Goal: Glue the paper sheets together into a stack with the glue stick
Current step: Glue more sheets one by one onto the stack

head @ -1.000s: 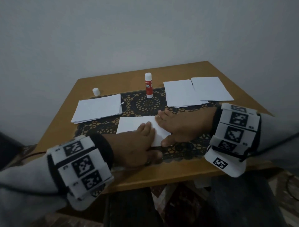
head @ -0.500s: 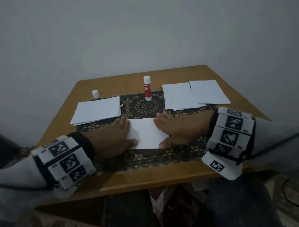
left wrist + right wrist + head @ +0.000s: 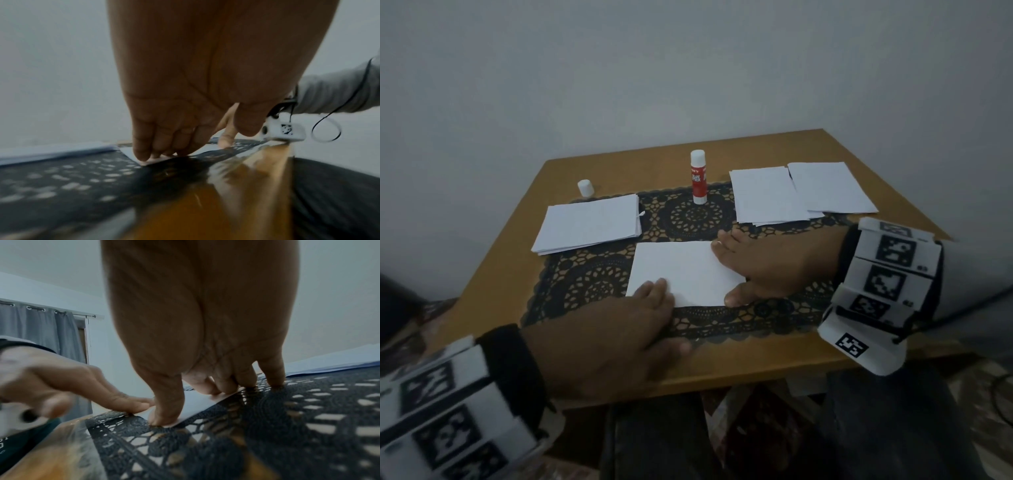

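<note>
A white rectangular paper sheet point(image 3: 683, 272) is being pressed flat on the black lace table runner point(image 3: 592, 287), at the middle of the tan wooden table point(image 3: 493, 274). Its near-left corner is being covered by the straight fingers of the left hand point(image 3: 619, 329), and its right edge is being held down by the right hand point(image 3: 767, 265), fingers extended and thumb at the near corner; nothing is being gripped by either. The red and white glue stick point(image 3: 698, 178) is standing uncapped behind the sheet, its small white cap point(image 3: 585, 187) left apart. The sheet is being judged light, limp and easily creased, likely to slide on the lace; it is best lifted by pinching a free corner or edge.
</note>
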Available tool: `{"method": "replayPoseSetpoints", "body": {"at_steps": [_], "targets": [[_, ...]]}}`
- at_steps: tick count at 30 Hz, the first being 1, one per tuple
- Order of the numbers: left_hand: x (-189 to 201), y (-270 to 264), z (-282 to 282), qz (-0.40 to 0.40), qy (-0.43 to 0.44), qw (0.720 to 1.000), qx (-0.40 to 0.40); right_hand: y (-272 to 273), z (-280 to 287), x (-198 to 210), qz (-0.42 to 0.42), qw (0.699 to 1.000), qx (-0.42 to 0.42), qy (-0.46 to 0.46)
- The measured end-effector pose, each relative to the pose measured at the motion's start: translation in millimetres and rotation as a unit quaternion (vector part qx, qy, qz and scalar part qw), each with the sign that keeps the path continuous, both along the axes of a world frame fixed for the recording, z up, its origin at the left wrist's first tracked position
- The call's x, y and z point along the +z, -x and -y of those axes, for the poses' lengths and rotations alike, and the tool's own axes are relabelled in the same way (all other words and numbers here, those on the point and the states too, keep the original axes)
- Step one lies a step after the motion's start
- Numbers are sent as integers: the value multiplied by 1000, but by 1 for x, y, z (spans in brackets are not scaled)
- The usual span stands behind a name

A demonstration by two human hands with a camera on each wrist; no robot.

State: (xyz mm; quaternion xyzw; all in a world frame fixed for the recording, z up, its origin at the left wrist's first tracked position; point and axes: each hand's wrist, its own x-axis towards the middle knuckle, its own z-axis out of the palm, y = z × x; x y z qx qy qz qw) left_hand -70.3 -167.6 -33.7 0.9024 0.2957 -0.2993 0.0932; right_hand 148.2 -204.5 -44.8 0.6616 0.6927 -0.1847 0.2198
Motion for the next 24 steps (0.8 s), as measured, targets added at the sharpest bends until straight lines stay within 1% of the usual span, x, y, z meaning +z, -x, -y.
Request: {"method": "replayPoseSetpoints", "body": {"at_steps": [3,4,8,10,13,15,18,20,22,24], "targets": [[-4,3,-17,-14,-55,997,51,1,0,0,-1,1000,-2,4],[-5,4,-16,-23,-60,996,54,2,0,0,0,1000,-2,4],[0,2,13,-32,-17,999,-15,2,0,0,-1,1000,-7,2],[0,3,8,-25,-31,999,-3,2,0,1,1,1000,-8,2],[-4,5,-9,-26,-80,995,45,3,1,1,1,1000,-10,3],[-5,2,-7,-26,-74,996,32,3,0,0,4,1000,-7,3],[-1,-9,13,-9,-24,999,-26,2,-1,-1,4,1000,-10,4],[-2,-16,6,4,-31,999,-19,2,-2,-1,4,1000,-10,6],[-4,-24,-14,3,-61,998,13,2,-1,-1,5,1000,-11,9],[-4,-31,-28,-2,-79,997,22,3,-1,0,7,1000,-12,12]]}}
